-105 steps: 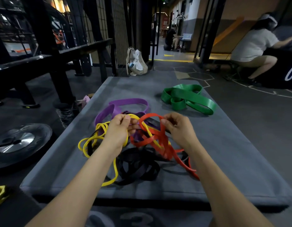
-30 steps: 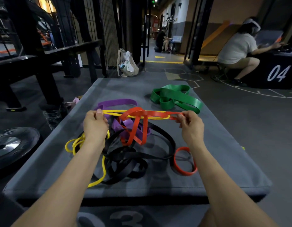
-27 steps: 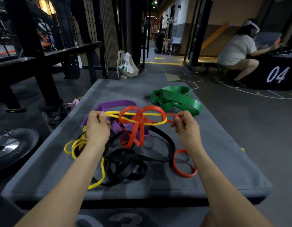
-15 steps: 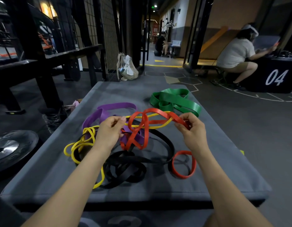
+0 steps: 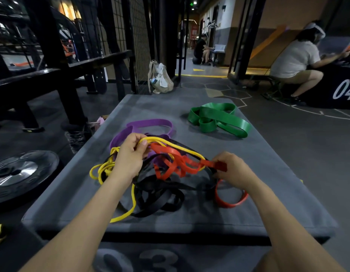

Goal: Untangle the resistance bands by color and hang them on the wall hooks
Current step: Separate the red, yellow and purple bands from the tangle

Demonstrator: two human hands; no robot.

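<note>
Meanwhile your left hand (image 5: 129, 160) pinched the thin yellow rubber band (image 5: 170, 144) at ten o'clock; your right hand (image 5: 232, 169) gripped the flat red rubber band (image 5: 182, 163) at three.

We list: green band (image 5: 219, 119), red band (image 5: 180, 163) and black band (image 5: 160, 197), smooth rubber with a slight sheen; yellow band (image 5: 103, 169), matt rubber; grey pad (image 5: 278, 173), matt cloth-like cover; weight plate (image 5: 19, 173), dark with a shiny metal centre.
</note>
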